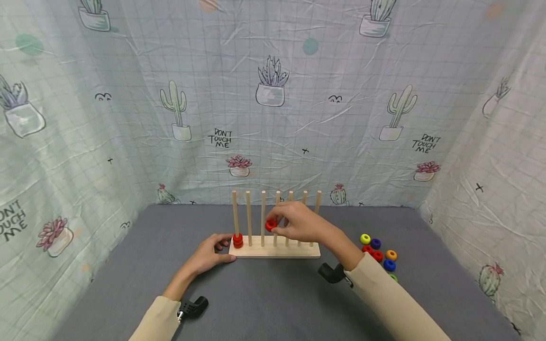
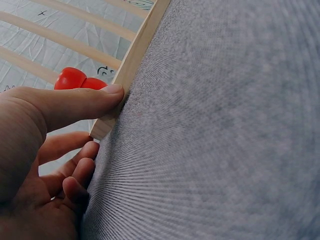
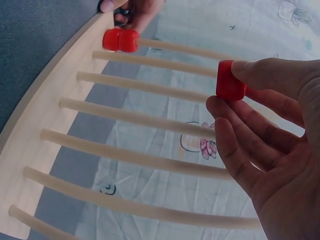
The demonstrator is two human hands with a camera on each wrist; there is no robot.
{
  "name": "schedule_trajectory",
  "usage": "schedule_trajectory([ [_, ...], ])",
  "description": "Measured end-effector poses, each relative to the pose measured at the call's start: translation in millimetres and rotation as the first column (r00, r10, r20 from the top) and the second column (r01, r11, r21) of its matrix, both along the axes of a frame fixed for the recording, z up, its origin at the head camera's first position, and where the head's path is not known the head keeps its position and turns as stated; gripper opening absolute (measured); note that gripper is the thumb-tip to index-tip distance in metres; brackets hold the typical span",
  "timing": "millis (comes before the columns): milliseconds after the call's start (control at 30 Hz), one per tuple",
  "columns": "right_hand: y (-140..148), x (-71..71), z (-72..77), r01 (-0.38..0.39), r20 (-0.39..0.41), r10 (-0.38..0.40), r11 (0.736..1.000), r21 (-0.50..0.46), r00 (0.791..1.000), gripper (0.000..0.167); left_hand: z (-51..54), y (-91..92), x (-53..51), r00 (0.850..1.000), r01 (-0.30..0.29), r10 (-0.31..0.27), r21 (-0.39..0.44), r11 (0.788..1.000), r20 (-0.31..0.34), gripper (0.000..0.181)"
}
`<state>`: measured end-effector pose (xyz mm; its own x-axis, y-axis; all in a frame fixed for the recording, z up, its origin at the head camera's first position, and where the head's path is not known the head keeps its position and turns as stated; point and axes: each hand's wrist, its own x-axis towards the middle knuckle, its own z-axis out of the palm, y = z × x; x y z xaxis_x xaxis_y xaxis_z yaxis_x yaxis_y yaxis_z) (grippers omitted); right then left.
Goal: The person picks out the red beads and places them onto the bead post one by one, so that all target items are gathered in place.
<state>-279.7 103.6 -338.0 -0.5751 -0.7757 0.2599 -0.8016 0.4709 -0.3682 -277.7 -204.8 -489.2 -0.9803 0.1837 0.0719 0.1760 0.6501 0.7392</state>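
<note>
Pinched a red ring [image 3: 230, 84] in the right hand [image 1: 302, 221] near 7 pegs [image 1: 263, 213]; gripped the wooden board [image 1: 277, 252] in the left hand [image 1: 206, 255], beside 2 stacked red rings [image 1: 237, 242].

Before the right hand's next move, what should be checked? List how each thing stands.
1. Held red ring secure: ok, the right hand pinches it.
2. Rack steadied: ok, the left hand grips its end.
3. Room on the leftmost peg: ok, two red rings sit at its bottom.
4. Held red ring over that peg: not ok, it is off to the right.
5. Loose rings all in sight: cannot tell, the right sleeve may hide some.
</note>
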Motion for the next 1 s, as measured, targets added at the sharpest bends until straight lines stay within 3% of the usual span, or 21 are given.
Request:
schedule_trajectory([
  [1000, -24.7, -2.0, 19.1, -0.011, -0.054, 0.011, 1.0, -0.007, 0.999, 0.018, -3.2, -1.1, -3.7, 1.0, -0.006, 0.006, -0.001, 1.0, -0.01, 0.067],
])
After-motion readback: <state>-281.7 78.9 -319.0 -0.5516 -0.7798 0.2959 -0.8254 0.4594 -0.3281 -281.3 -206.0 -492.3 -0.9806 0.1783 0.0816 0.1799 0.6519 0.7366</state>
